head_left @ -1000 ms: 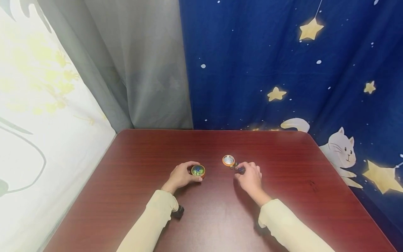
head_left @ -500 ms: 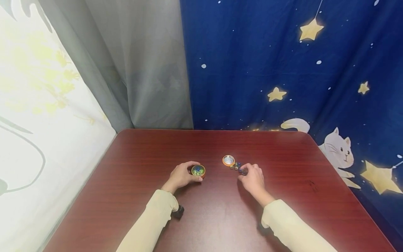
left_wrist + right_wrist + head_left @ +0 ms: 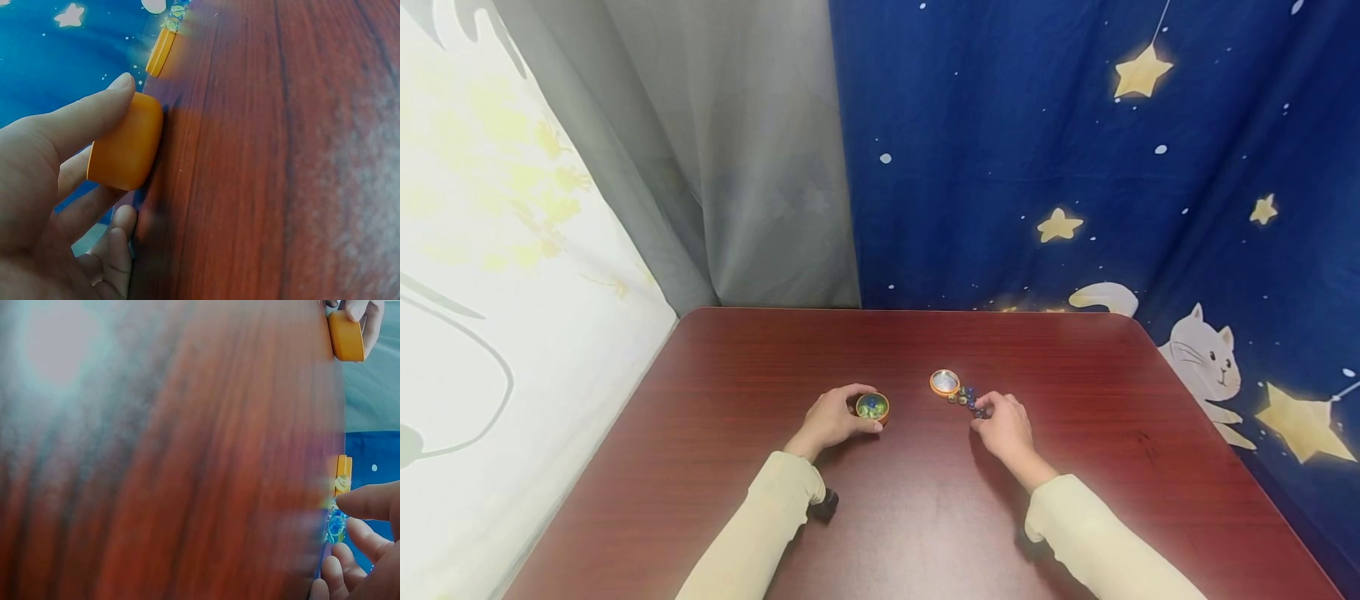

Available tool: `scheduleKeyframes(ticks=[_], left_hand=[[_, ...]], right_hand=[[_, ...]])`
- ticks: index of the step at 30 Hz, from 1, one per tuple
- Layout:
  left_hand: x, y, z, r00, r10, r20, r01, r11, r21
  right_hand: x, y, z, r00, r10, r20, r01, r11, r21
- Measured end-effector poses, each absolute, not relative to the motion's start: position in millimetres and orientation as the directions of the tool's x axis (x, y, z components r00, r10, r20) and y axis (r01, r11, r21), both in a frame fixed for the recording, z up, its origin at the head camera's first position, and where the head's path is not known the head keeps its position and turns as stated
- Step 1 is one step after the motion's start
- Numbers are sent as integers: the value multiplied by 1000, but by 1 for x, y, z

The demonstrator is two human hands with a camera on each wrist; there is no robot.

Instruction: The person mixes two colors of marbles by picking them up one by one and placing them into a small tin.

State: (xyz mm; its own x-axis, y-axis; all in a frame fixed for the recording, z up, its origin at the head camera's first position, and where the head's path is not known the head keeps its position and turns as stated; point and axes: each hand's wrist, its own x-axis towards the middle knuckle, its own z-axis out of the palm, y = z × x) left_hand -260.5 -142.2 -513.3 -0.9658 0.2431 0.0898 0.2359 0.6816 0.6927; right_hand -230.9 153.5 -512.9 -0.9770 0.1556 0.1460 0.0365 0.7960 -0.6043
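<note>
My left hand [image 3: 831, 419] grips a small round orange tub [image 3: 883, 419] by its sides, just above or on the table. Several green and blue glass marbles [image 3: 872, 407] lie inside. The left wrist view shows the tub [image 3: 128, 147] from the side, with finger and thumb round it. My right hand [image 3: 1006, 427] is low over the table, its fingertips at the near end of a cluster of loose marbles [image 3: 964, 398]. In the right wrist view its thumb and forefinger are close to blue marbles [image 3: 336, 524]; whether they pinch one is unclear.
An orange-rimmed round lid [image 3: 944, 382] lies on the table beside the loose marbles, its pale inside facing up. A dark red wooden table [image 3: 880, 517] carries everything. Grey and blue star-patterned curtains [image 3: 970, 150] hang behind it, with a white curtain [image 3: 490, 400] at left.
My right hand has drawn slightly right and nearer to me, so more of the loose marbles show. The left hand and the tub stay in place.
</note>
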Motion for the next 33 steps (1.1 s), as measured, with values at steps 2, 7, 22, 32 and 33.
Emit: scheduleKeyframes(ticks=[2, 7, 22, 32, 33], left_hand=[[-260, -142, -513, -965, 245, 91, 238, 682, 691], [-260, -142, -513, -964, 250, 95, 245, 681, 690], [-260, -142, -514, -969, 235, 81, 225, 692, 686], [-260, -141, -516, -969, 231, 89, 228, 690, 687], [-260, -141, -516, -969, 231, 89, 228, 690, 687]], right_hand=[[-231, 154, -513, -977, 157, 146, 39, 799, -601], [-232, 154, -513, -979, 155, 134, 45, 802, -596], [-231, 154, -512, -987, 104, 124, 18, 830, -557], [-228, 150, -510, -991, 84, 106, 8, 819, -574], [-227, 149, -510, -991, 82, 110, 3, 816, -579]])
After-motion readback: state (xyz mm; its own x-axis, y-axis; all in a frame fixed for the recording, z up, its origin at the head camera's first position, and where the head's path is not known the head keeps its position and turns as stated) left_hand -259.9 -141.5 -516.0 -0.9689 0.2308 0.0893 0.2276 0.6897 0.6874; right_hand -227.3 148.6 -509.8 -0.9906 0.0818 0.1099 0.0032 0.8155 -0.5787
